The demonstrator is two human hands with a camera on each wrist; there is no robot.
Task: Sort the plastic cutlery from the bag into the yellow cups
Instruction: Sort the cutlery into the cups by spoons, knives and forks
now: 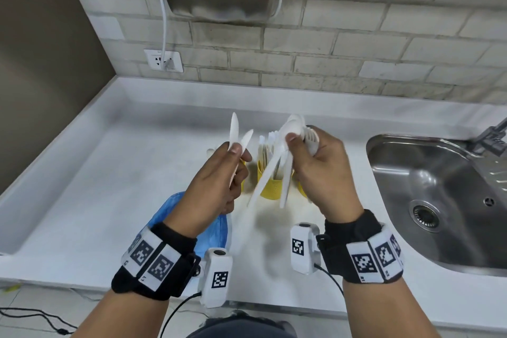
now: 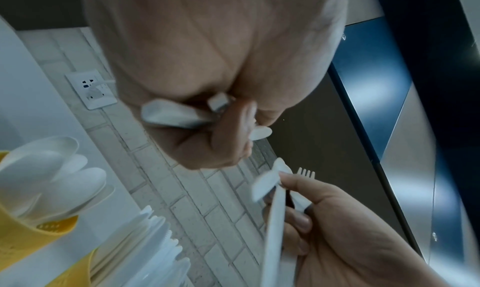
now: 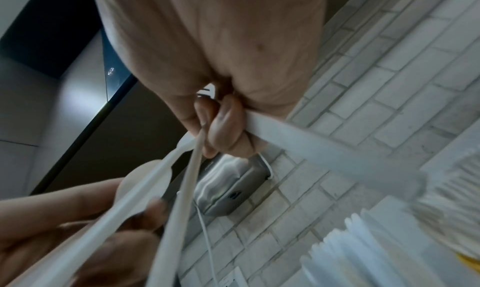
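Centrally in head view, two white knives [image 1: 238, 136] pinched by left hand [image 1: 216, 186], blades up. Mixed spoons and fork [image 1: 297, 133] clamped in right hand [image 1: 323, 173], handles slanting down-left. Yellow cups [image 1: 270, 182] seen behind hands, middle cup packed with knives. Blue bag [image 1: 192, 217] lies on white counter [image 1: 82, 186] under left wrist. Square coded markers worn on wristbands [image 1: 153, 258]; no readable writing made out. Sink [image 1: 439, 195] at right edge.

Black wristbands [image 1: 153, 261] with white coded tags; white wrist cameras [image 1: 216, 277]; black cables [image 1: 175, 310]
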